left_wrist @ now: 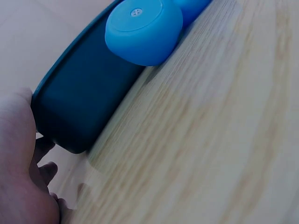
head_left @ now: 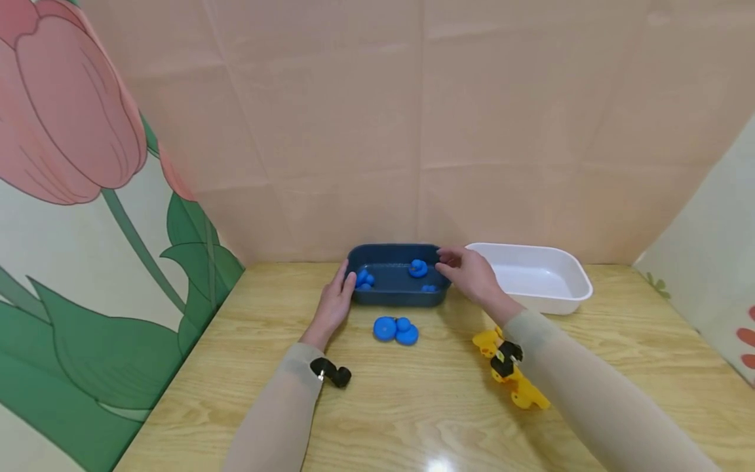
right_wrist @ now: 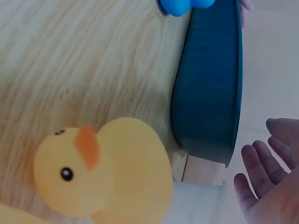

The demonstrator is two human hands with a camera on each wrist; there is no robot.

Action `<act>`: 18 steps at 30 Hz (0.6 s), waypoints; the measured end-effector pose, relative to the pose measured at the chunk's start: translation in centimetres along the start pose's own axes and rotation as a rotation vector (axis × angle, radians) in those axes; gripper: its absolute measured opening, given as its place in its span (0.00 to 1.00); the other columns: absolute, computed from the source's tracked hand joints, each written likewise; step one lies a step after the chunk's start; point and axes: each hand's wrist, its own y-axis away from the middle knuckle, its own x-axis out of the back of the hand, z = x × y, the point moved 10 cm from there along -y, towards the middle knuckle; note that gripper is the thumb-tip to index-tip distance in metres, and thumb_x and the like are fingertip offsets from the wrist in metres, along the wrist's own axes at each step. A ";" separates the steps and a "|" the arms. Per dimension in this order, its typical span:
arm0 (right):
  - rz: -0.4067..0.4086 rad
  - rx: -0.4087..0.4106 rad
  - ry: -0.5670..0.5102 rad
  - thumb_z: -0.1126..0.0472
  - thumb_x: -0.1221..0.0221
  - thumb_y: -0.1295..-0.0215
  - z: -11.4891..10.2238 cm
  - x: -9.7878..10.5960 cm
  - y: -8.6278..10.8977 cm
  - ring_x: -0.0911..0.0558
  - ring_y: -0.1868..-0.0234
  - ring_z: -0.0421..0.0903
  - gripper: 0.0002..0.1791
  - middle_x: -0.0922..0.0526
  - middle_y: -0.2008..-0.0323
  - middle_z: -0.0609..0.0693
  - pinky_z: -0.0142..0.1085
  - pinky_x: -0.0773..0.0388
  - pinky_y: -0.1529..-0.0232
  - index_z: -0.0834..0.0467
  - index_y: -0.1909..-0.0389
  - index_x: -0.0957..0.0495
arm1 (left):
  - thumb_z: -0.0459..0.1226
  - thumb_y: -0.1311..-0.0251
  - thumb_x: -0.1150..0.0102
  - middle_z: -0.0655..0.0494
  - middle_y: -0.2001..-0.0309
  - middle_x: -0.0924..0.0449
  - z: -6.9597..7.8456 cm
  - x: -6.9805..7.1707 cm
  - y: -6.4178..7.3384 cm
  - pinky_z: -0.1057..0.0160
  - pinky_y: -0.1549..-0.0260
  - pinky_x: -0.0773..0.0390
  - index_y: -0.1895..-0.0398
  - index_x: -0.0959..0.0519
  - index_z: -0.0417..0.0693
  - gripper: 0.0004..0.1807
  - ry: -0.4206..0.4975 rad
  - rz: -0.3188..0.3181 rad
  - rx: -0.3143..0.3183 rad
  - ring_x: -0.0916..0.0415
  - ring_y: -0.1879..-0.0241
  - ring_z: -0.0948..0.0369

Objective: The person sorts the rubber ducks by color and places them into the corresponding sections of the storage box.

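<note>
Beyond yellow ducks (head_left: 527, 395) and blue toys (head_left: 385, 329), the left hand (head_left: 333, 306), nearer to the dark blue tray (head_left: 398, 299), rests loosely against its left end; the right hand (head_left: 474, 274), parted and holding nothing, hangs just beside the right end. The tray sits open side up on the table (head_left: 436, 406), its long axis running from hand to hand.

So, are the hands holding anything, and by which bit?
The left hand touches the dark blue tray at its left end, but whether it grips cannot be told. The right hand holds nothing.
</note>
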 end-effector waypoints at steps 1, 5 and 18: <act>0.002 0.007 0.000 0.58 0.35 0.17 -0.1 0.0 0.1 0.17 0.40 0.61 0.23 0.14 0.41 0.60 0.55 0.17 0.38 0.62 0.29 0.20 | 0.62 0.11 0.66 0.46 0.13 0.42 0.0 0.0 0.0 0.40 0.18 0.46 0.08 0.47 0.56 0.38 0.000 0.000 0.001 0.45 0.15 0.43; 0.008 0.033 -0.020 0.58 0.35 0.18 -0.4 0.0 0.7 0.17 0.40 0.61 0.23 0.14 0.41 0.61 0.55 0.17 0.38 0.63 0.29 0.20 | 0.61 0.11 0.65 0.46 0.13 0.42 0.1 0.0 0.0 0.41 0.18 0.45 0.08 0.47 0.55 0.38 0.007 -0.003 0.003 0.45 0.15 0.43; -0.023 0.055 -0.093 0.56 0.33 0.18 -1.1 -0.5 3.2 0.16 0.39 0.60 0.25 0.15 0.37 0.61 0.55 0.16 0.38 0.61 0.27 0.21 | 0.60 0.10 0.65 0.45 0.14 0.42 0.2 0.1 0.1 0.40 0.18 0.45 0.08 0.46 0.55 0.38 0.012 0.002 -0.001 0.45 0.15 0.42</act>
